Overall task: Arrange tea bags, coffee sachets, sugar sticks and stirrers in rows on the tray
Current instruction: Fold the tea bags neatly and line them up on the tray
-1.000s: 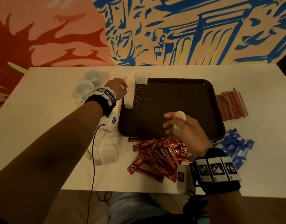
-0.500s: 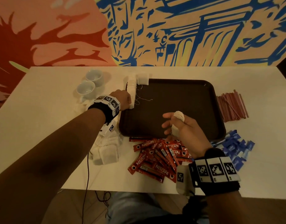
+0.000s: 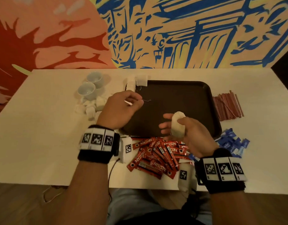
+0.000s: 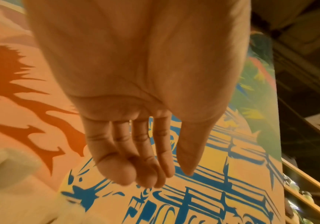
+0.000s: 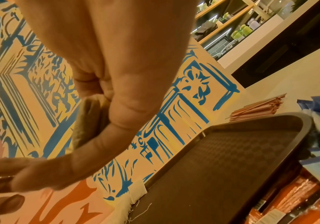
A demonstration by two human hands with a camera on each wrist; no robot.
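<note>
A dark brown tray lies mid-table. Two white tea bags sit at its far left corner, a loose string trailing onto it. My left hand hovers over the tray's left edge; in the left wrist view its fingers hang loosely bent with nothing in them. My right hand holds a tea bag upright over the tray's near part, thumb pressed on the bag. Red coffee sachets lie heaped at the tray's near edge, blue sugar sticks to its near right, and reddish stirrers on its right.
A pile of loose tea bags lies left of the tray, with two pale cups behind it. A painted wall rises along the table's far edge. A cable hangs from my left wrist over the near edge.
My left hand has drawn back from the tea bags at the tray's far left corner toward me and now hovers over the tray's left edge. The right hand still holds its tea bag.
</note>
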